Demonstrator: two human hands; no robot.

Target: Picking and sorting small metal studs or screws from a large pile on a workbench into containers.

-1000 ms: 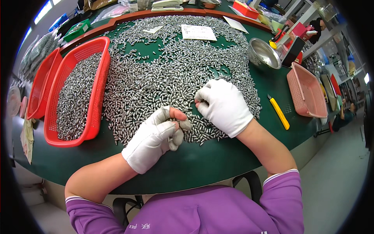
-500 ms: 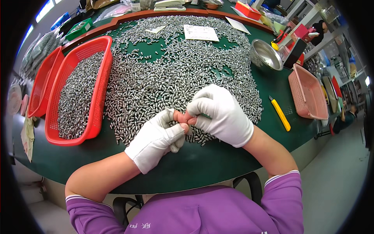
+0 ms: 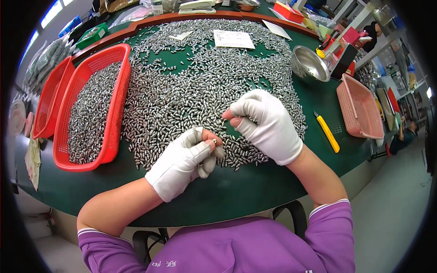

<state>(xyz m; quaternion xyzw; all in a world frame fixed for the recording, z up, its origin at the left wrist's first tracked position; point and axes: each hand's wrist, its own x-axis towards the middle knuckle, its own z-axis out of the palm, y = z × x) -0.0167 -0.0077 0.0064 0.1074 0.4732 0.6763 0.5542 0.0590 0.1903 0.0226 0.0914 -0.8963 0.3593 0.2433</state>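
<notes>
Silvery parts (image 3: 177, 98) spread beyond left hand (image 3: 180, 160), long axes mixed; right hand (image 3: 267, 128) nearer, above them. Left grip pinches tiny piece (image 3: 214, 141), apparently; right grip's hold: cannot tell.

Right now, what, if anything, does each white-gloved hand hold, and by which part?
The left hand apparently pinches a tiny, shiny piece at its fingertips; gripped part too small to tell. The right hand: cannot be told.
</notes>
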